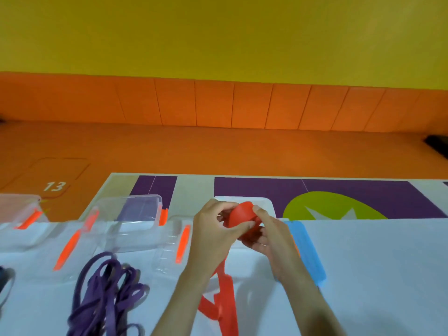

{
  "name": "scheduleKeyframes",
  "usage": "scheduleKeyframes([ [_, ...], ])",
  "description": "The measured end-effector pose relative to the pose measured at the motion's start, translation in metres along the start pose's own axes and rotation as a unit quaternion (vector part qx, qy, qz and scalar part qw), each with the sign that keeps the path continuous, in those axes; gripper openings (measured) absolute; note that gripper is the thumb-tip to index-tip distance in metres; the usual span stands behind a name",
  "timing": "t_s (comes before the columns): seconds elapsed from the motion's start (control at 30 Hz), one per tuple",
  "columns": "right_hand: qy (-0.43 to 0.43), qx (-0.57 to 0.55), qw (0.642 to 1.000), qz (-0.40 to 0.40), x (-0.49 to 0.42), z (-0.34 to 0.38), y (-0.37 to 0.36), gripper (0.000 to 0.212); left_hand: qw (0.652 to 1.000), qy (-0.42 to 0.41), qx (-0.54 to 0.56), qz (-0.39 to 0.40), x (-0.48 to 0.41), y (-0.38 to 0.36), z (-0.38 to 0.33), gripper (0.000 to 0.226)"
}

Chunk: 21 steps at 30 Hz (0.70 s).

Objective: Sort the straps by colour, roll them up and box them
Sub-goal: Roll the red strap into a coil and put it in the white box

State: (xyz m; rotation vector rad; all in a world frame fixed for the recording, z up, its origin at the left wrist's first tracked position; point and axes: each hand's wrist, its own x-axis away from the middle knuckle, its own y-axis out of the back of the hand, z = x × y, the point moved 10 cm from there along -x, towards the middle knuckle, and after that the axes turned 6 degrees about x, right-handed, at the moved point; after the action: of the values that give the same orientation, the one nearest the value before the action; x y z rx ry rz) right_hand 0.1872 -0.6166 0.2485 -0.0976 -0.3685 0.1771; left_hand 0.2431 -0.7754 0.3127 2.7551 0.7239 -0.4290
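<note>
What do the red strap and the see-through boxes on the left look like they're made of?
The red strap is probably flat woven or elastic webbing, matte; it winds into a roll and trails limply. The clear boxes are likely rigid plastic, glossy and transparent; the table shows through their walls. Their orange clips look like opaque plastic.

Two hands were in view: one left hand (215,229) and one right hand (269,236). Between them was one red strap (242,214), partly rolled. One tangled heap of purple straps (106,287) lay on the desk (375,263); how many it held could not be told. One dark strap (4,280) showed at the left edge. There were at least two clear boxes (143,202), though overlapping clear plastic blurred the exact count. Five orange clips (183,243) were visible, and one blue clip (306,251).
</note>
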Motion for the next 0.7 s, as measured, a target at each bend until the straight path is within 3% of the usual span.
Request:
scheduleKeyframes([
  [0.13,-0.003,0.062,0.998,0.011,-0.001,-0.030,0.006,0.030,1.000,0.019,-0.002,-0.005,0.026,-0.012,0.031,0.035],
  [0.23,-0.031,0.023,0.999,0.015,-0.006,-0.046,0.012,0.037,0.999,0.030,0.017,0.011,0.035,-0.023,0.047,0.036],
  [0.4,-0.079,-0.029,0.996,0.001,-0.012,-0.071,0.022,0.029,0.996,0.065,0.046,0.041,0.038,-0.029,0.066,0.045],
  [0.57,-0.067,-0.071,0.995,-0.004,-0.015,-0.066,0.024,0.033,0.997,0.061,0.042,0.029,0.036,-0.028,0.061,0.049],
  [0.7,-0.044,-0.003,0.999,0.012,-0.018,-0.059,0.025,0.035,0.998,0.062,0.033,0.009,0.031,-0.028,0.057,0.045],
])
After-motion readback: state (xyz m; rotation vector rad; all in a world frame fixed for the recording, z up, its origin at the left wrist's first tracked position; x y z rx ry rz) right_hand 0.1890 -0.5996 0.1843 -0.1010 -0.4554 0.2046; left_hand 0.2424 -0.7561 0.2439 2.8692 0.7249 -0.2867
